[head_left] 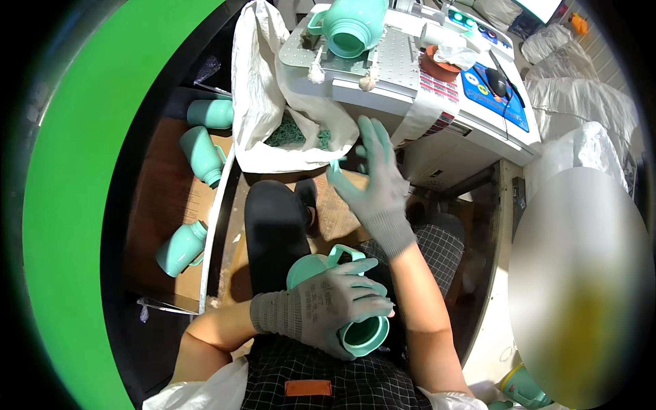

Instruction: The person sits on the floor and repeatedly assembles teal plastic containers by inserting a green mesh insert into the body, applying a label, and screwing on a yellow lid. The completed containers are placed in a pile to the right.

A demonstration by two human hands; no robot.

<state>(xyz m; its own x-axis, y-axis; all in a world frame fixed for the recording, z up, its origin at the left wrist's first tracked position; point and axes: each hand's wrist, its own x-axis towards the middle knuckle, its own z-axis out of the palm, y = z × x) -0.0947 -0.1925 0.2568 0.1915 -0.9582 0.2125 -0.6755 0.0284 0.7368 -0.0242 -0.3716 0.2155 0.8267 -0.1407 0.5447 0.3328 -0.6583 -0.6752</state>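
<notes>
Far left of the frame: a broad green curved surface (75,205) fills the edge. Beside it, three loose mint-green jugs (203,156) lie on their sides in a brown cardboard box (154,205) (one upper, one middle, one lower).

Lower centre: the left hand (321,309), in a grey glove, is clenched around a mint-green jug (345,301) resting on the lap. The jug lies tilted, its open mouth toward the lower right and its handle up.

Centre: the right hand (374,179), also gloved, is raised near the mouth of a white woven sack (263,89). Its fingers are spread; a small mint-green piece (335,165) shows at the fingertips, but whether it is pinched cannot be told.

Risk, as a judgement: the small piece could drop to the floor if the fingertip hold is loose. The jug could roll off the lap if the left hand slackens, since it rests on its curved side.

Upper centre: another jug (352,26) sits mouth-forward on a white machine (437,116). A strip of red and white label squares (437,85) hangs over its front edge. To the upper right, a blue rectangular panel (495,92) covers the machine top. Far right: white filled sacks (581,96).
</notes>
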